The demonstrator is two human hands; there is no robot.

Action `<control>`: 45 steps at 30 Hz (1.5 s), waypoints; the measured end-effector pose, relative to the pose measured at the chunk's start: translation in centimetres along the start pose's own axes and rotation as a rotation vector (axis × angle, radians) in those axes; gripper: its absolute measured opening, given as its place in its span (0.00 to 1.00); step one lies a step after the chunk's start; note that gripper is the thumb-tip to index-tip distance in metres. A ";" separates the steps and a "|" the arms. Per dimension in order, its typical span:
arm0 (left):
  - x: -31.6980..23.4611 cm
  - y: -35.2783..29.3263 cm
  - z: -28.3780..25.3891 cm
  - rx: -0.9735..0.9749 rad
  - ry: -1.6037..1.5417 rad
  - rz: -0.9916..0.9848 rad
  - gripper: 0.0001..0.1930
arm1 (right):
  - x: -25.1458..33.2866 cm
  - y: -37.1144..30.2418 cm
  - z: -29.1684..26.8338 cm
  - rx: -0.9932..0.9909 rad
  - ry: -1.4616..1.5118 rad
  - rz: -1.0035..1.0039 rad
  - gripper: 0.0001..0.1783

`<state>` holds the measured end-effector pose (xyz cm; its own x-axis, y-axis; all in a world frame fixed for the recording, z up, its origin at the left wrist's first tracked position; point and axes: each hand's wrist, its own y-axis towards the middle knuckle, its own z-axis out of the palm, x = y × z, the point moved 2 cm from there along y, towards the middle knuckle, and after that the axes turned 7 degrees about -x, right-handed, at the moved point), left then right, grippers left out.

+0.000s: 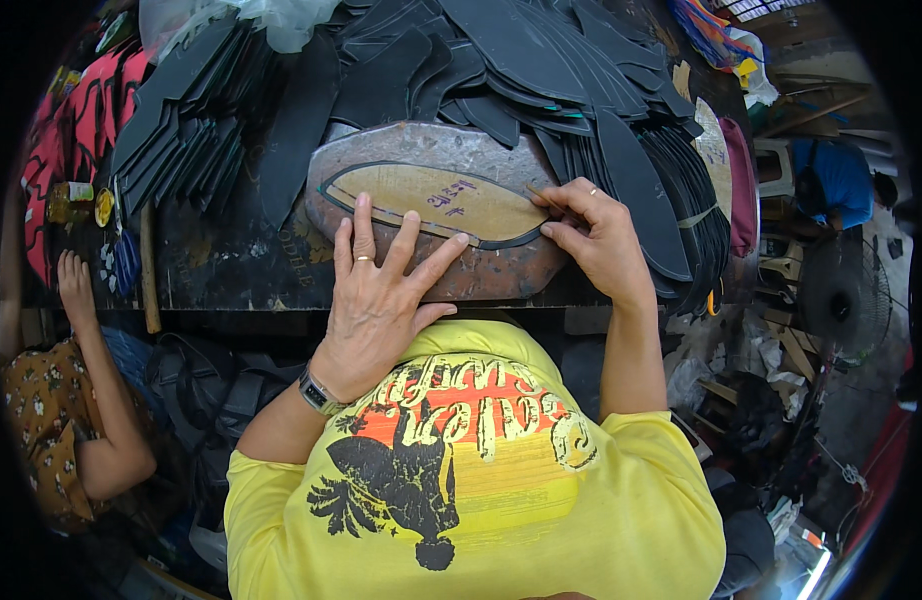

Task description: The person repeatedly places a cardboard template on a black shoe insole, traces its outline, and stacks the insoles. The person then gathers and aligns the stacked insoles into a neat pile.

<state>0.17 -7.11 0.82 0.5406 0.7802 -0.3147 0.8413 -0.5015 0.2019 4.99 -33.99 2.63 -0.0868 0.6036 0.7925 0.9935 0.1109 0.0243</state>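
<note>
Now, slab [501, 275] below, fan [843, 295] rightward, your left hand [374, 300] spreads on a sideways-pointing tan shape [491, 210], right hand [603, 238] pinching a stick [536, 193].

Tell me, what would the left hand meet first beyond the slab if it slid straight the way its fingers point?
The left hand would likely meet the piled black pieces past the slab; depth is unclear.

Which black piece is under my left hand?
The black piece on the slab, its edge showing around the tan template; the others lie about the slab, clear of your left hand.
</note>
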 end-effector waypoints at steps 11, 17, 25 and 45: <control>0.2 -0.2 0.4 -0.008 -0.003 0.007 0.44 | -0.5 -0.5 0.6 -0.088 0.067 0.002 0.15; 0.2 -0.2 0.2 0.003 -0.002 0.004 0.44 | -0.5 -0.3 0.6 -0.076 0.042 -0.028 0.14; 0.1 0.0 0.0 0.022 0.007 0.001 0.43 | 0.7 0.4 -0.7 -0.398 0.323 -0.114 0.06; 0.3 -0.4 0.5 -0.019 -0.012 0.004 0.43 | 2.2 -1.2 5.4 -0.089 0.009 -0.403 0.07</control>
<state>-0.02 -6.88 0.21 0.5440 0.7736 -0.3249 0.8390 -0.4974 0.2205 3.24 -28.55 1.07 -0.4700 0.5187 0.7142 0.8826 0.2677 0.3864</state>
